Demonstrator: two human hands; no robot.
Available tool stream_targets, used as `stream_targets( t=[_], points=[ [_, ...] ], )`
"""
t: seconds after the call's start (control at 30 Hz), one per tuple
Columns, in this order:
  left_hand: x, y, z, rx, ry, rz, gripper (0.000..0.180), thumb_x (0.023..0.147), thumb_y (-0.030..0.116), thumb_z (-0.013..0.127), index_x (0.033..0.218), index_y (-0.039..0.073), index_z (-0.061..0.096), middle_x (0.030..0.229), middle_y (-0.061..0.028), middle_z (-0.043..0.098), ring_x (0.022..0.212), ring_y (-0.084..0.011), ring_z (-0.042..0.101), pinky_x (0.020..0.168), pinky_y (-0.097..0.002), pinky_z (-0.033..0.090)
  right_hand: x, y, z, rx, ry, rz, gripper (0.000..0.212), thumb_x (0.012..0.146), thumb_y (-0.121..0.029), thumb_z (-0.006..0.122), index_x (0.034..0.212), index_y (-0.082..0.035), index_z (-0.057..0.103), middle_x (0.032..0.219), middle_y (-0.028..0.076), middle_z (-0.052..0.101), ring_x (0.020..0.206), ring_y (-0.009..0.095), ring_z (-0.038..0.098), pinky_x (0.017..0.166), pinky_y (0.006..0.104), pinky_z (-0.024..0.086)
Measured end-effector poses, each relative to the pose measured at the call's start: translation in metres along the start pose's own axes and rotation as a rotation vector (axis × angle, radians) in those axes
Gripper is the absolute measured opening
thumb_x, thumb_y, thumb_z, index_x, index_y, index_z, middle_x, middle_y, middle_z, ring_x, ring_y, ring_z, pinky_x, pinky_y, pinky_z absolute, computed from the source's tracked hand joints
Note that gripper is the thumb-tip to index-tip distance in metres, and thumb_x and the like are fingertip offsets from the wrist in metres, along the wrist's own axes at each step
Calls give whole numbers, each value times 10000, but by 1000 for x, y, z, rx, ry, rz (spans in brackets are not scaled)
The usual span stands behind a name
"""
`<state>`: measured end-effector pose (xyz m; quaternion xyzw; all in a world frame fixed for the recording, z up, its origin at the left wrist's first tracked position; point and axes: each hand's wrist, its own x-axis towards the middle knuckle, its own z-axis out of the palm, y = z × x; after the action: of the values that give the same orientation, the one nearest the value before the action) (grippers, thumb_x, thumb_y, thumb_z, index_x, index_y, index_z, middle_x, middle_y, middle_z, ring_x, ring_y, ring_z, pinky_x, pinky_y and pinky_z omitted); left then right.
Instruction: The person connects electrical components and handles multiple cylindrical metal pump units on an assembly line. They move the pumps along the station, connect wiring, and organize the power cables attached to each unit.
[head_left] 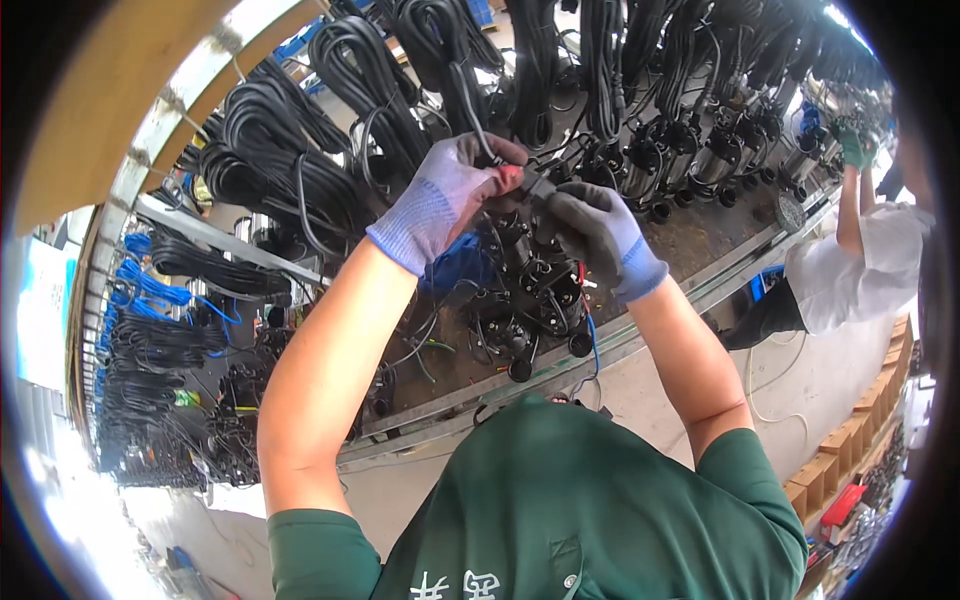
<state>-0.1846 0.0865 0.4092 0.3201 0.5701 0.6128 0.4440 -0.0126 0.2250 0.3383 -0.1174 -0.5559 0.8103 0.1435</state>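
Observation:
Both my hands wear blue-grey knit gloves with dark palms and are raised over a long metal workbench point(690, 290). My left hand point(450, 195) pinches a black cable with a small red part at its fingertips. My right hand point(600, 235) grips the other side of the same black connector piece point(537, 187), the two hands almost touching. Directly below them stands a black pump-like unit point(530, 290) with thin red and black wires.
Rows of coiled black cables point(350, 80) hang above several metal pump bodies point(700, 150) along the bench. Blue cable bundles point(150, 285) lie at the left. Another person in a white shirt point(850, 270) with green gloves works at the right. Cardboard boxes point(870, 430) stack at lower right.

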Motion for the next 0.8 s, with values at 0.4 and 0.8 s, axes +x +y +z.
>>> stream_targets(
  t=[0.4,0.8],
  points=[
    [-62,-118,2,-335,297,332,359,1001,2,618,1359,-11,602,1196,-63,685,1064,-134,666,939,-263,544,13,57,-2,-56,-107,84,285,992,-184,603,1232,-51,680,957,21,724,592,44,520,524,199,392],
    [-190,-360,-170,178,1117,158,264,949,60,704,1196,91,617,1033,-61,676,875,-177,652,735,-324,535,12,93,12,-187,53,-46,219,989,-7,541,1159,-28,677,1003,41,740,707,73,632,644,220,522]
  ],
)
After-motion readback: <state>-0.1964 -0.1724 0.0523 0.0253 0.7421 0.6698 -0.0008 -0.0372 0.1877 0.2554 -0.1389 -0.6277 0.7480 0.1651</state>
